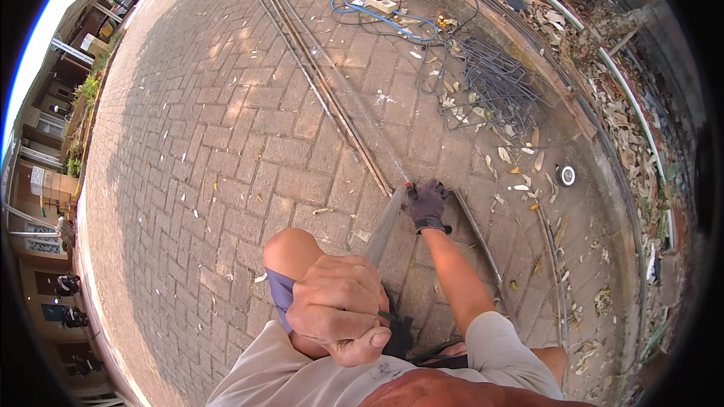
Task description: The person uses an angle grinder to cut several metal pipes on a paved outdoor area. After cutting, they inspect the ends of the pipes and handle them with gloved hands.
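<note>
My left hand [339, 305], bare, is curled into a fist close to the camera, above my left knee [290, 252]; what it holds, if anything, is hidden. Low over the paving, my right hand [429, 205] wears a dark glove and has its fingers closed. A small red bit [409, 185] shows at its fingertips. From beside my left fist a grey, tapered, blade-like piece [386, 224] reaches toward the glove. Several long, thin rusty rods [332, 102] lie on the bricks and end just left of my right hand. A dark metal bar [480, 240] rests right of it.
Bent dark wire pieces [494, 79] are heaped at the right. Beyond them a pale socket strip [375, 3] lies among a blue cable [411, 33] and black cords. A round roll of tape [566, 175] sits near the kerb, with dry leaves around it. Buildings line the far left.
</note>
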A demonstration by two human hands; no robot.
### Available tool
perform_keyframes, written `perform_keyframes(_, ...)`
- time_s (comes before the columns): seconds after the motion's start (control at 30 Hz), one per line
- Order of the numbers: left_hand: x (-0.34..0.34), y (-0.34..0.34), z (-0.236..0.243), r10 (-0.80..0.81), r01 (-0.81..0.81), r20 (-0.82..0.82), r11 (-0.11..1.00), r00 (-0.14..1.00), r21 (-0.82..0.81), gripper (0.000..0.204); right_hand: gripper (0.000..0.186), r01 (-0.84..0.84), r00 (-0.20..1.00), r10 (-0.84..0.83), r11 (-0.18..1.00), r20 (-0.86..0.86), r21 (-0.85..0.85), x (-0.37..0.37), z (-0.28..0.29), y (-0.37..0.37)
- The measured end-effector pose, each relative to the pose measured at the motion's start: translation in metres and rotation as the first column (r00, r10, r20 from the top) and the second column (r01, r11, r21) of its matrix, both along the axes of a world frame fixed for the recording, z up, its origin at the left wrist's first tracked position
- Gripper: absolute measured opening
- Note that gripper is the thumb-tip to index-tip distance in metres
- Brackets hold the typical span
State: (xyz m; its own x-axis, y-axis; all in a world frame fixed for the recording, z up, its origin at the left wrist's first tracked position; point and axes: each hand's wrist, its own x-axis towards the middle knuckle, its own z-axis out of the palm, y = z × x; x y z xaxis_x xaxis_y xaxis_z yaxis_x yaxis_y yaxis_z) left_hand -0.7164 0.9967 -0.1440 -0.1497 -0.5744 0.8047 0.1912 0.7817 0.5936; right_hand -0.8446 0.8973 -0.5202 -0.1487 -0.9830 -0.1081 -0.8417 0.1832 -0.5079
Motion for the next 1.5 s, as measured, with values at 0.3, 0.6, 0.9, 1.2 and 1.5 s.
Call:
perform_keyframes(0.3,0.015,-0.01,-0.001,0.181,-0.168,-0.171,0.982,0.968,0.092,0.018,0.065,-0.033,0.989,0.036,0.999,0.14,-0.029,-0.004,-0.018,-0.009)
perform_keyframes(0.6,0.016,-0.015,0.002,0.244,-0.225,-0.187,0.967,0.951,0.12,0.019,0.036,0.039,0.939,-0.039,0.999,0.342,0.004,-0.011,-0.011,-0.014)
perform_keyframes(0.9,-0.025,0.003,-0.009,0.084,-0.086,-0.038,0.995,0.996,-0.046,0.022,0.041,0.018,0.948,-0.031,0.999,0.316,0.046,-0.014,-0.004,-0.015)
perform_keyframes(1.2,-0.025,0.0,-0.012,0.119,-0.116,0.053,0.991,0.991,-0.065,0.02,0.045,-0.03,0.96,0.012,0.998,0.279,0.062,-0.022,-0.011,0.001)
perform_keyframes(1.5,-0.021,0.005,-0.012,0.091,-0.086,0.068,0.994,0.994,-0.068,0.019,0.047,-0.158,0.972,0.161,0.987,-0.171,0.034,-0.168,0.043,0.104)
